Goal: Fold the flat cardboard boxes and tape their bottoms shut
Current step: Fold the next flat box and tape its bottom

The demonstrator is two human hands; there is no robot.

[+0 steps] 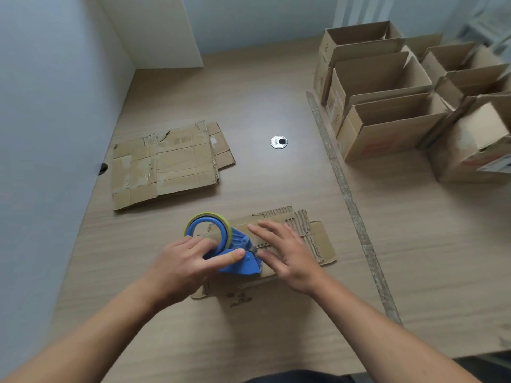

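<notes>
Left grip [182, 268] holds tape dispenser [240, 242], right grip [289, 254] presses flat box [324, 244]

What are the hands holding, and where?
The left hand grips the blue tape dispenser by its handle. The right hand holds nothing; it presses flat on the flat cardboard box.

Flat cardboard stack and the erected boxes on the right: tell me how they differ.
The flat cardboard stack lies collapsed in layers; the erected boxes stand upright with open tops. The stack sits on the left; the boxes cluster on the right. Both are worn brown cardboard.
</notes>
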